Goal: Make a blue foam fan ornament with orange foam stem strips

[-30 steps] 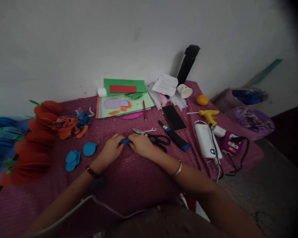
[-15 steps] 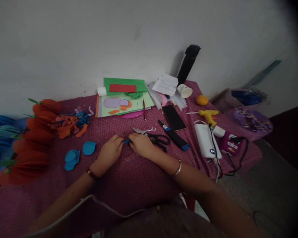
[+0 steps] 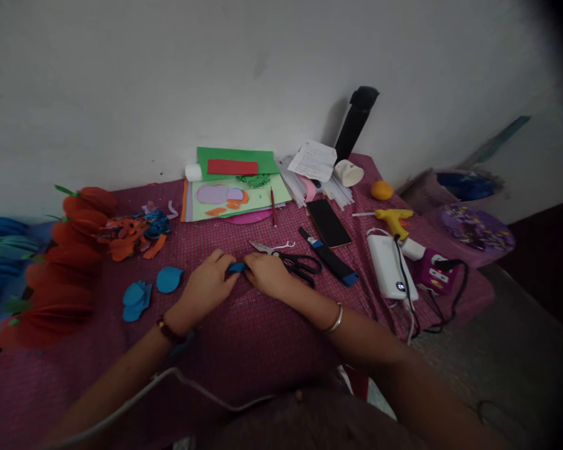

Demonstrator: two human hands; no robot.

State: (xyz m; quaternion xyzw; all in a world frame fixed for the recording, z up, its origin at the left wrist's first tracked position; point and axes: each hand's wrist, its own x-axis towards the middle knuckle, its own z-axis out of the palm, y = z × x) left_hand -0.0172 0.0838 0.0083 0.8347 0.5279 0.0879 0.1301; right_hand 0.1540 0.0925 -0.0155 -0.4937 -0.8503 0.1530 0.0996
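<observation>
Between my two hands, just above the checked tablecloth point(image 3: 244, 337), is a small piece of blue paper point(image 3: 237, 267). My left hand point(image 3: 209, 282) pinches its left end. The right end sits under the closed fingers of my right hand point(image 3: 267, 273). Black-handled scissors point(image 3: 300, 262) lie beside my right hand, blades pointing left. To the left of my left hand rest a rounded blue paper cutout point(image 3: 169, 279) and a small stack of similar blue cutouts point(image 3: 136, 301). A black and blue box cutter point(image 3: 331, 256) lies right of the scissors.
Orange paper pumpkins point(image 3: 60, 269) and paper scraps point(image 3: 134, 232) stand at the left. Behind are coloured sheets point(image 3: 263, 197), a red pencil point(image 3: 273, 206) and a phone point(image 3: 329, 223). On the right lie a yellow glue gun point(image 3: 394, 220), a white power bank point(image 3: 392, 265) and a purple socket block point(image 3: 435, 272) with cables.
My left hand has shifted slightly, and more of the blue paper shows between my hands. My right hand stays nearly in place.
</observation>
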